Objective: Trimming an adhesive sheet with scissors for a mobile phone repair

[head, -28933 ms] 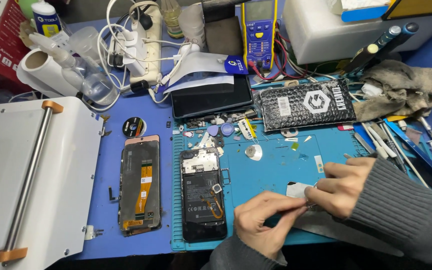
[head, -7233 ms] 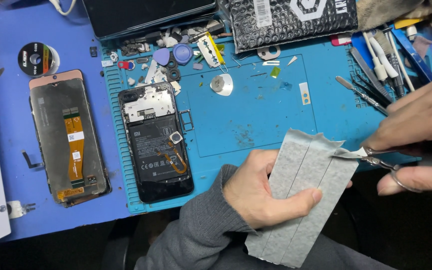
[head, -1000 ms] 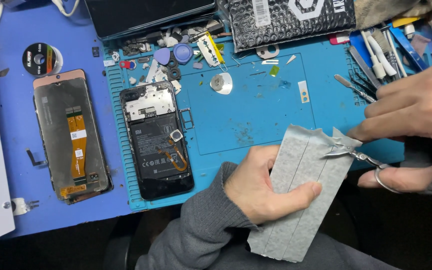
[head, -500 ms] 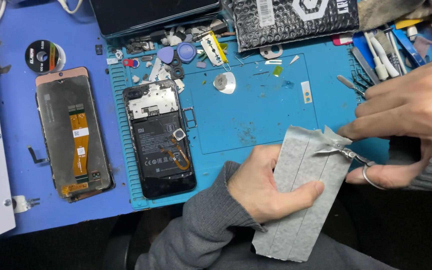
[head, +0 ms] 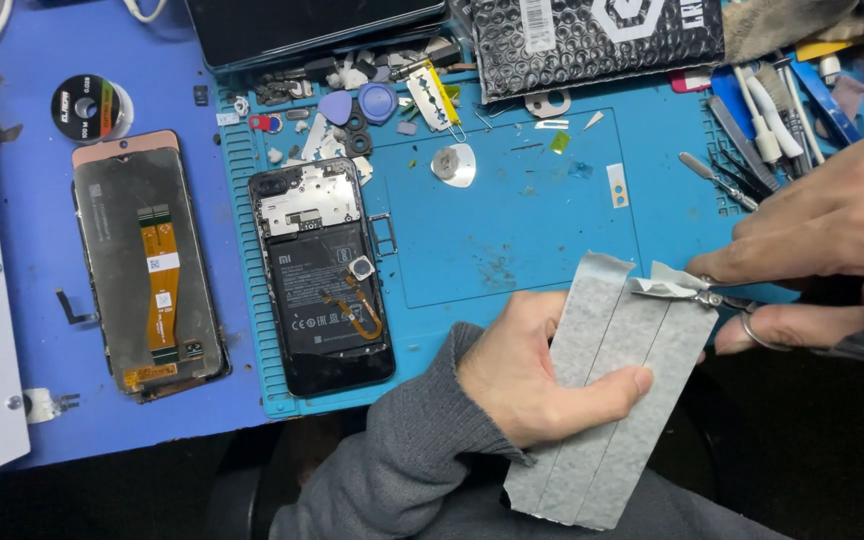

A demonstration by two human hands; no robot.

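Two hands work at the near edge of the desk (head: 22,300) in the head view, the only view there is. At about 6 o'clock in the picture the left hand (head: 537,375) has its grip closed on a grey sheet (head: 612,400) of stiff material marked with lengthwise lines, thumb across its face and fingers behind, holding it tilted with its top end toward 1 o'clock. At 3 o'clock the right hand (head: 822,240) has its grip closed on small scissors (head: 722,300), a finger through one ring; the blades meet the sheet's upper right corner, where a curl of cut material lifts.

Beyond the hands lies a blue work mat (head: 512,220). On it, at 9 o'clock from the left hand, rests an opened phone (head: 322,275) with its back off, battery and orange flex showing. Farther toward 9 o'clock, off the mat, a detached screen panel (head: 147,260) lies face down. At 12 o'clock a black bubble pouch (head: 592,40) sits, and tweezers and tools (head: 762,130) crowd 2 o'clock.
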